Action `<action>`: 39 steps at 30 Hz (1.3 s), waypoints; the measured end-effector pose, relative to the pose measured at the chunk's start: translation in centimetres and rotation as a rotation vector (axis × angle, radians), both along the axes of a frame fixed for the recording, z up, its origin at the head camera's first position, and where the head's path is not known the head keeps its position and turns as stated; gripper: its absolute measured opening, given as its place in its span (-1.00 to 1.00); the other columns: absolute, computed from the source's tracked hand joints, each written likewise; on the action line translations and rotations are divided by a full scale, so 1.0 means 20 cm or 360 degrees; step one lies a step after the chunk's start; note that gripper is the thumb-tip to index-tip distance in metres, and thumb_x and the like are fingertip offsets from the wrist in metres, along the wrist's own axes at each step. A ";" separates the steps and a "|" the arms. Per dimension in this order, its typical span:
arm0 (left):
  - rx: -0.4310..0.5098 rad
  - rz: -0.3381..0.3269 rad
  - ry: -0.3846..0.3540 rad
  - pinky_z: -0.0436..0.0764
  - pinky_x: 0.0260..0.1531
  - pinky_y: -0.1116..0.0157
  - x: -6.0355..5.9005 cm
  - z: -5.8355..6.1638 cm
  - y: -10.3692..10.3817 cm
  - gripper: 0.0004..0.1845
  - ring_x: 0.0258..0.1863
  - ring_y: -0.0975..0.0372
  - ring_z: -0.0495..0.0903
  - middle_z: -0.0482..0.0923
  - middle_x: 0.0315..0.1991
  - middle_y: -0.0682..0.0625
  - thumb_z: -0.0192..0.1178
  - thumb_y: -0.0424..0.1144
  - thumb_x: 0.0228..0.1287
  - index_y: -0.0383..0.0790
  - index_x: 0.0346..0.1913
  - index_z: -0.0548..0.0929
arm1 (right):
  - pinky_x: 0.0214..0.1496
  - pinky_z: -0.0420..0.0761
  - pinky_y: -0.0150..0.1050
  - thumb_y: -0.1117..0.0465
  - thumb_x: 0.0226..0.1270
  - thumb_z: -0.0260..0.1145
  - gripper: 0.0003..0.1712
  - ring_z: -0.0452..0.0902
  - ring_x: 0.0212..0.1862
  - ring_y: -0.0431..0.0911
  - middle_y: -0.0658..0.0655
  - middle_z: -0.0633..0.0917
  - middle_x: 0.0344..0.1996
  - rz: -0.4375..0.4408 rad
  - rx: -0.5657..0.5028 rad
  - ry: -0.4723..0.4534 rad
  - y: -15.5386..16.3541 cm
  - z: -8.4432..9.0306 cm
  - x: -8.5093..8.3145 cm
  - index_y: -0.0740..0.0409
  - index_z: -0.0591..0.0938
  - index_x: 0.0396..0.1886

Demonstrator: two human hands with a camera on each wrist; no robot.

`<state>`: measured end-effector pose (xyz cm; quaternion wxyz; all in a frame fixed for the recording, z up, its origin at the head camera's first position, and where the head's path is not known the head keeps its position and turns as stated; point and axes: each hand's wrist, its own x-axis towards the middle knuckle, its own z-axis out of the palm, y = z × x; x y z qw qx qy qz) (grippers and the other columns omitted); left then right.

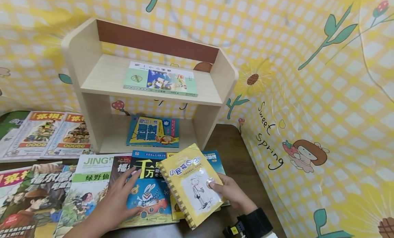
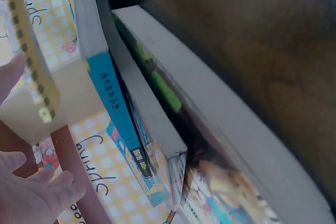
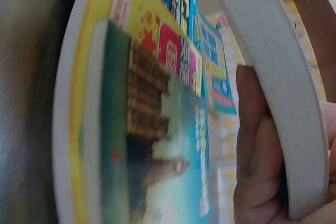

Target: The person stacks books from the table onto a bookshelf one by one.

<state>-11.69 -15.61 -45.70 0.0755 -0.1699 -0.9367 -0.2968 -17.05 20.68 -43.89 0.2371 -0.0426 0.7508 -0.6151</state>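
My right hand grips a yellow paperback book by its right edge, thumb on the cover, which bears a line-drawn boy. In the right wrist view its pale page edge rises between thumb and fingers. The book is tilted and held above the other books. To its left, my left hand is spread with nothing gripped, over a blue book with a rabbit in a car. In the left wrist view the left fingers are apart, near the yellow book's striped spine.
A wooden two-tier shelf stands behind. A green-and-white book lies on its upper board, a blue-yellow book on the lower. Several books, including a white-green one, overlap along the dark table. Patterned cloth surrounds it.
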 end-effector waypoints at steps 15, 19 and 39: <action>0.0388 -0.0107 -0.0503 0.44 0.01 -0.28 -0.03 0.06 -0.08 0.49 0.34 -0.40 0.04 -0.04 0.45 -0.40 0.59 0.14 -0.43 0.06 0.56 -0.22 | -0.28 0.71 -0.15 0.24 0.40 0.23 -0.56 0.73 -0.33 0.01 0.22 0.73 -0.23 0.0650 0.0068 0.0025 -0.26 0.14 -0.11 0.14 0.51 0.25; 0.0454 -0.0210 -0.0533 0.44 0.02 -0.21 -0.01 0.06 -0.10 0.50 0.33 -0.34 0.11 -0.02 0.45 -0.38 0.58 0.19 -0.48 0.08 0.56 -0.20 | -0.22 0.70 -0.09 0.25 0.42 0.20 -0.55 0.73 -0.28 0.02 0.23 0.72 -0.17 0.0813 0.0078 0.0030 -0.29 0.17 -0.14 0.11 0.49 0.28; 0.0568 -0.0089 -0.0515 0.44 0.04 -0.18 0.04 0.04 -0.08 0.55 0.24 -0.35 0.18 0.02 0.38 -0.46 0.67 0.00 -0.53 -0.22 0.54 -0.19 | -0.24 0.71 -0.12 0.24 0.31 0.33 -0.51 0.73 -0.33 0.02 0.18 0.75 -0.24 0.0698 0.0194 0.0000 -0.39 0.24 -0.23 0.10 0.55 0.24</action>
